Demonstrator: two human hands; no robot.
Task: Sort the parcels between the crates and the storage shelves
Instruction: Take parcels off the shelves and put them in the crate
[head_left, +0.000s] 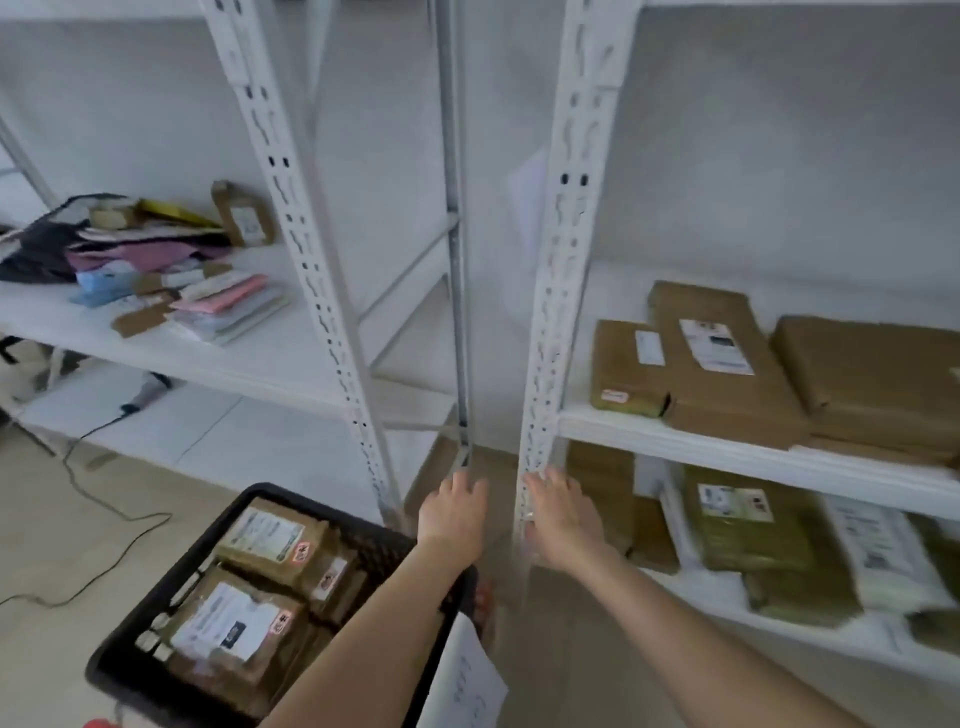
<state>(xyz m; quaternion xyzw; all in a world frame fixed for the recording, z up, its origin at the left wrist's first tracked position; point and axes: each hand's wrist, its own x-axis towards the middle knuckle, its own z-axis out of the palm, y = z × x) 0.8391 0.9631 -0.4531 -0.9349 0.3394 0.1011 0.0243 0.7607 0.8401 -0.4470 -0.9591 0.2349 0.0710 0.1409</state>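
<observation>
My left hand (452, 512) and my right hand (563, 519) reach forward side by side, low between two white shelf units. Between and under them is a blurred brown parcel (498, 551); each hand holds one side of it, fingers curled over its far edge. A black crate (270, 491) at the lower left holds several brown parcels with white labels (265, 535). The right shelf unit (675, 436) carries brown parcels (722, 364) on its middle shelf and more parcels (748, 525) on the shelf below.
The left shelf unit (291, 358) holds a heap of coloured mailers and envelopes (171, 270). A white paper sheet (467, 680) hangs at the crate's right rim. A black cable (104, 514) trails over the floor at the left. White uprights (545, 395) stand close to my hands.
</observation>
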